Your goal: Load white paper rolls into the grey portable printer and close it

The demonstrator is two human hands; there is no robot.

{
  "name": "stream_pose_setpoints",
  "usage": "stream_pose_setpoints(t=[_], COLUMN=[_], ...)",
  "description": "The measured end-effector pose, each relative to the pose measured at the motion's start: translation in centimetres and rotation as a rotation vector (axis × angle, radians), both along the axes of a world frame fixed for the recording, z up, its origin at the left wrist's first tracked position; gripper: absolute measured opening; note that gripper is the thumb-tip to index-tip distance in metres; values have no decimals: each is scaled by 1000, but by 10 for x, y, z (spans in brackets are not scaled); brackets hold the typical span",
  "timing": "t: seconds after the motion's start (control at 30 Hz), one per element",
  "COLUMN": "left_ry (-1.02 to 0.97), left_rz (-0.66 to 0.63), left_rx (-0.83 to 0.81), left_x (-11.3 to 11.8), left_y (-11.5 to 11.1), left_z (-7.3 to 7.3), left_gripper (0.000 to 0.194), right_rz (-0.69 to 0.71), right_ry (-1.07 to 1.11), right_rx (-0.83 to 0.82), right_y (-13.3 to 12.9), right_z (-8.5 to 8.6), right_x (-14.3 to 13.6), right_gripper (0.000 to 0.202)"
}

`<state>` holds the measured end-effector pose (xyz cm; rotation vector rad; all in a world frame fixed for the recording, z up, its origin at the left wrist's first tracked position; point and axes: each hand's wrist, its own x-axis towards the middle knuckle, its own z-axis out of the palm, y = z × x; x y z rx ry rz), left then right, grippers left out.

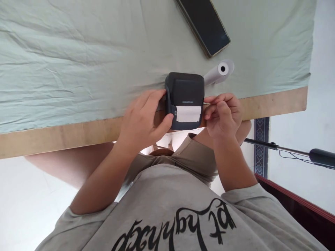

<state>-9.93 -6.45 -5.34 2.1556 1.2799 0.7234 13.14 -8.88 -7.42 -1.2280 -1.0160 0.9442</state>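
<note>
A small black receipt printer (185, 89) sits at the table's near edge, with a strip of white paper (188, 114) showing at its front. My left hand (143, 116) grips the printer's left side, thumb at the lower corner and fingertips at the upper side. At its right side is my right hand (223, 113), fingers curled with the thumb bent in; the index fingertip touches or nearly touches the casing. Whether anything small lies in those curled fingers is hidden. Just behind the printer on the right lies a white paper roll (213, 75) with a dark core hole.
A dark smartphone (205, 26) lies farther back on the pale green cloth (91, 62). The bare wooden table edge (52, 137) runs along the front, over my legs. A black pole (290, 150) with a cable stands off to the right.
</note>
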Motion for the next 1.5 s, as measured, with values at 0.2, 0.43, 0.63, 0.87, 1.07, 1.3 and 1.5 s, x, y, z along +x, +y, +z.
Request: stream_pose_setpoints(t=[0.2, 0.43, 0.63, 0.87, 1.07, 1.3, 1.5], left_ry=[-19, -21, -19, -16, -5, 5, 19], left_rz=[-9, -8, -3, -12, -6, -6, -11], left_rx=[5, 9, -13, 30, -6, 2, 12], left_x=[0, 0, 0, 0, 0, 0, -1], left_y=[0, 1, 1, 0, -1, -1, 0], left_z=[0, -2, 0, -2, 0, 1, 0], left_gripper=[42, 44, 42, 41, 42, 40, 44], right_rz=[-10, 24, -20, 35, 31, 0, 1], right_ry=[-23, 14, 15, 19, 28, -66, -83], right_rx=[23, 88, 22, 83, 83, 89, 73], right_y=[1, 1, 2, 1, -1, -1, -2], right_z=[1, 4, 5, 3, 4, -1, -2], right_x=[-3, -2, -3, -3, -4, -3, -3], right_gripper=[35, 31, 29, 35, 15, 17, 17])
